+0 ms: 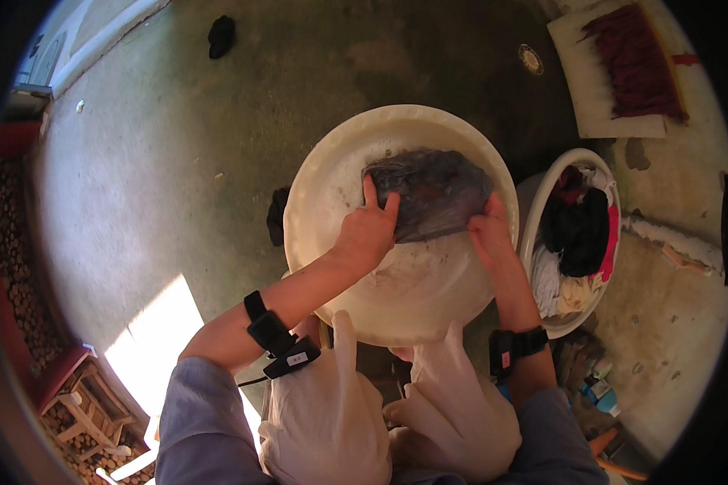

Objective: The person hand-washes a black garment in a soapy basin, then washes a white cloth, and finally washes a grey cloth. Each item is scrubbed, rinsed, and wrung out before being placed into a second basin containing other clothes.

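A wide cream plastic basin stands in front of my knees, with cloudy, sudsy water in its bottom. Inside it, a dark grey wet cloth is spread out near the far side. My left hand holds the cloth's left edge, the index finger and thumb lying over the fabric. At the cloth's right corner, my right hand pinches the fabric between thumb and fingers, close to the basin's right wall. Some fingertips are hidden beneath the cloth or behind the hands.
To the right, an oval tub holds several garments, black, white and pink. A dark red fringed textile lies on a pale board. Bottles sit at lower right. A wooden stool and stacked logs are at left; a dark item lies on the floor.
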Demonstrator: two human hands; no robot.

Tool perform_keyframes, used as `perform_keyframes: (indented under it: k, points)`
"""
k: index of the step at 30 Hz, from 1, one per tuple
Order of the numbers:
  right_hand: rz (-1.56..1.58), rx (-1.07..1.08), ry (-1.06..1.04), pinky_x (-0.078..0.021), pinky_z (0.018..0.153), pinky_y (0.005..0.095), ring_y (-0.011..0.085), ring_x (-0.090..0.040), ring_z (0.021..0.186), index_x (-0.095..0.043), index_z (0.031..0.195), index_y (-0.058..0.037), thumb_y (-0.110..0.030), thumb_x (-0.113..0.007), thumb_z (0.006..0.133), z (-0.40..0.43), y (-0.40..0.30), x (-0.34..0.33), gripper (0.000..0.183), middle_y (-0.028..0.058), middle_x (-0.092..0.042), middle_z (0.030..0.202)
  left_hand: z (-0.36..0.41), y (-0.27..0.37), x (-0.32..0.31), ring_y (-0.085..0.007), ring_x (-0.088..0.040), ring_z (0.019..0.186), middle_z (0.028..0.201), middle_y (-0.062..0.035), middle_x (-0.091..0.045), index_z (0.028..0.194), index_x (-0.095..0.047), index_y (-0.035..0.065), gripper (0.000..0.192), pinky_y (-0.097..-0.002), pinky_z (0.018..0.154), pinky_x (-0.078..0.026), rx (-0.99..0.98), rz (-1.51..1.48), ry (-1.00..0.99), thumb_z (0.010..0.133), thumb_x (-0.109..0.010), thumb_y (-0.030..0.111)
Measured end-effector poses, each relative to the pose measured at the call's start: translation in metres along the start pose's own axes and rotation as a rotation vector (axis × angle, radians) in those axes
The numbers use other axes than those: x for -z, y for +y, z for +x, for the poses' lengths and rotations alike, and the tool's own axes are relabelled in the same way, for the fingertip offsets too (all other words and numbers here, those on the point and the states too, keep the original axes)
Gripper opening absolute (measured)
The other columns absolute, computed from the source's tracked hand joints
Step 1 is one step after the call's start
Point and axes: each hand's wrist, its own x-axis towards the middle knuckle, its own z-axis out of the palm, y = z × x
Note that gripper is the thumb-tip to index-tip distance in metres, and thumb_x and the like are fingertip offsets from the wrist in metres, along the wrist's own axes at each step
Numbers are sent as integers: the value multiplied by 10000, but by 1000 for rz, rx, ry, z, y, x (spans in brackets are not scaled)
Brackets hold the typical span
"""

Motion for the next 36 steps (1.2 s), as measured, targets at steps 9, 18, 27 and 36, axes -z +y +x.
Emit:
perform_keyframes:
  k: [9,18,27,36]
  points:
    - [-417,-10,31,-421,798,253,125,-522,965,-555,1109,-49,184,-414,648,7,30,14,535,14,-552,1052,11,1,-10,-317,-592,849,1197,-222,-443,1021,-489,42,437,-378,631,-519,-264,122,336,669,-723,153]
    - [145,81,8,-448,822,278,190,-571,1018,-522,1133,-32,204,-355,635,2,18,10,576,83,-603,1055,68,20,-24,-262,-525,943,969,-66,-551,842,-642,142,200,-368,764,-410,-357,206,83,649,-657,94]
    - [-14,64,-88,-496,825,300,220,-602,991,-498,1134,-9,182,-399,686,4,2,9,497,135,-605,1061,48,2,-3,-216,-555,803,811,-29,-564,787,-576,131,270,-341,749,-393,-494,-368,107,588,-756,109]
    - [-487,-176,76,-509,809,317,236,-628,915,-489,1198,-44,-50,-581,837,7,-8,-5,372,115,-632,958,24,-14,22,-117,-582,852,913,-11,-588,922,-483,87,381,-260,702,-478,-36,-1788,-76,663,-639,-145]
